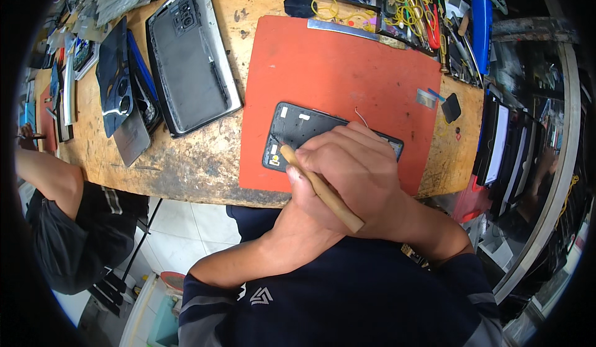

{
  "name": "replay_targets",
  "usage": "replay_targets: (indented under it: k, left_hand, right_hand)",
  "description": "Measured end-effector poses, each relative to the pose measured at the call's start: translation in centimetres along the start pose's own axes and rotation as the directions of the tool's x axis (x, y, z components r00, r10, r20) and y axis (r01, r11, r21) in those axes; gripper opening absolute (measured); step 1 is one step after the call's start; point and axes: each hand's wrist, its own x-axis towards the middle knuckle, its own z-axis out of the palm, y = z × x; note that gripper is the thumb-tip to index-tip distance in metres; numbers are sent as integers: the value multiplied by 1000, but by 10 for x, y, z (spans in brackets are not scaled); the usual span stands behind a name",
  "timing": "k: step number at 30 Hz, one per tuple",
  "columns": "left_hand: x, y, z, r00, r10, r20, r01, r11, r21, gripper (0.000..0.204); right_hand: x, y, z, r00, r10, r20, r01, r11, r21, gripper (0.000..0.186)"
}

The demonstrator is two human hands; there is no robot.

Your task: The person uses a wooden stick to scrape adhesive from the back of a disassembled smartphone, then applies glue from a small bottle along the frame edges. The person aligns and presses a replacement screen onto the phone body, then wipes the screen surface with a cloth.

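Note:
A dark phone part (292,130), flat with a black frame and small white and yellow stickers, lies on the orange mat (335,67). My right hand (360,167) is closed around a tan wooden-handled tool (329,198), held slanting. Its front end points at the left part of the phone part; a thin tip there is too small to make out. Crossing beneath the right hand is my left hand (304,207), its thumb near the handle at the phone part's lower edge. The right hand hides the other left fingers.
Left of the mat lie a large dark phone back (192,67) and stacked phone panels (118,92). Tools and yellow wires (413,12) fill a holder at the back right. A metal strip (341,29) edges the mat. Another person's arm (56,173) rests at the far left.

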Motion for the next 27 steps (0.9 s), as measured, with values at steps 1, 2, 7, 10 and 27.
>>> replay_targets:
  k: [1, 2, 7, 10, 27]
  left_hand:
    - [-1, -1, 4, 1000, -7, -10, 6, 997, -81, 39]
    - [-3, -2, 7, 1000, -16, -20, 12, 987, -161, 41]
    - [-3, -1, 14, 998, 50, -35, -48, 998, 51, 45]
    - [5, -5, 14, 972, -46, -230, -48, 921, -387, 46]
    - [-24, -21, -28, 768, 64, -637, -375, 852, -366, 16]
  right_hand:
    - [0, -1, 0, 1000, -2, 3, 2, 1000, 3, 22]
    - [-1, -3, 0, 1000, -2, 17, 2, 1000, 8, 22]
    - [-6, -8, -6, 992, 8, 127, -8, 1000, 1, 24]
    - [-13, -19, 1, 993, -19, 120, 30, 995, -90, 24]
    - [38, 10, -54, 557, 420, 716, -777, 568, 272, 11]
